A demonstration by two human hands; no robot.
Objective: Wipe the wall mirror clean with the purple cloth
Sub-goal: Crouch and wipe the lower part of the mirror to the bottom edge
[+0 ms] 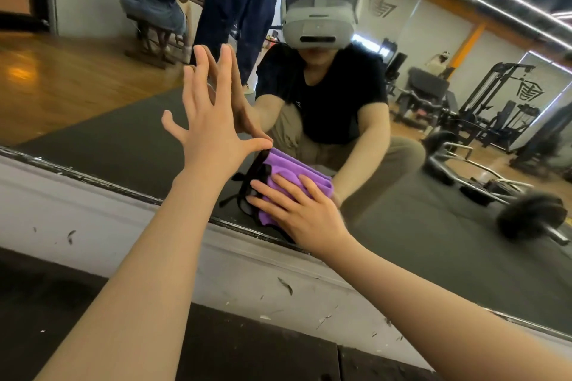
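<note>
The wall mirror [102, 139] fills most of the view and reflects a crouching person with a headset. My left hand [213, 133] lies flat against the glass with its fingers spread, above and left of the cloth. The purple cloth [288, 170], bunched up with a dark edge, sits against the mirror just above its lower rim. My right hand [297, 210] presses the cloth to the glass with straight fingers laid over it. The cloth's lower right part is hidden under that hand.
Below the mirror's dark bottom edge [80, 176] runs a scuffed white baseboard [93, 226], then black floor mat [247, 356]. The glass reflects a barbell [526, 213], gym machines [501, 102], wooden floor and people standing and sitting behind.
</note>
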